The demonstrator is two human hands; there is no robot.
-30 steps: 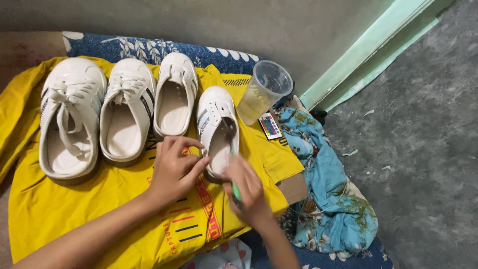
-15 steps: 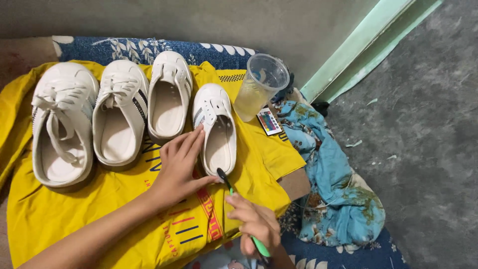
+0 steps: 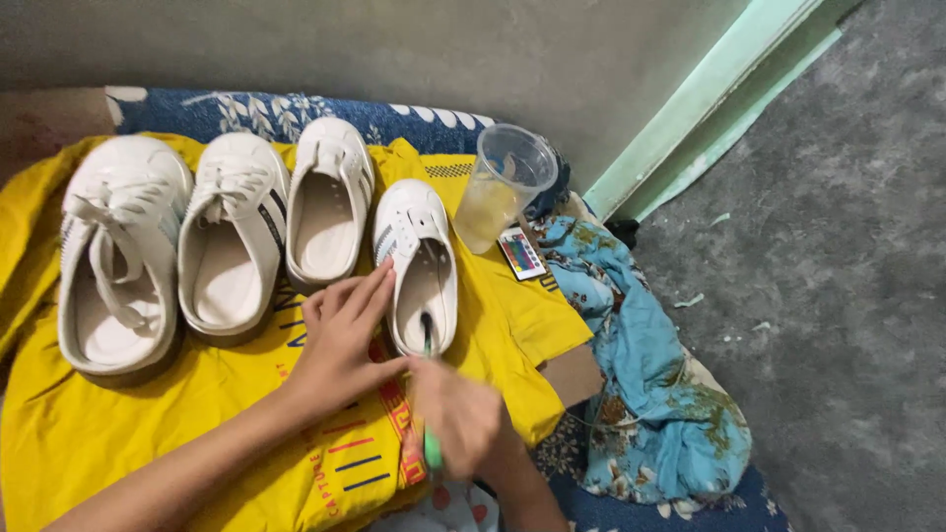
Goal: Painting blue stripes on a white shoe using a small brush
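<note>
The left hand [image 3: 340,340] lies flat, fingers spread, against the side of the small white slip-on canvas shoe [image 3: 422,264] at the right end of the row on the yellow printed cloth [image 3: 118,433], pressing rather than gripping it, while the blurred right hand [image 3: 455,414] is closed around a thin green-handled brush [image 3: 431,443] whose tip reaches into the shoe's heel opening. With only a flat palm steadying it, a hard stroke could skid the shoe sideways toward the clear plastic cup of pale liquid [image 3: 503,192] standing just beside its toe, tipping that onto the cloth and the small multicoloured remote [image 3: 522,253] next to it
</note>
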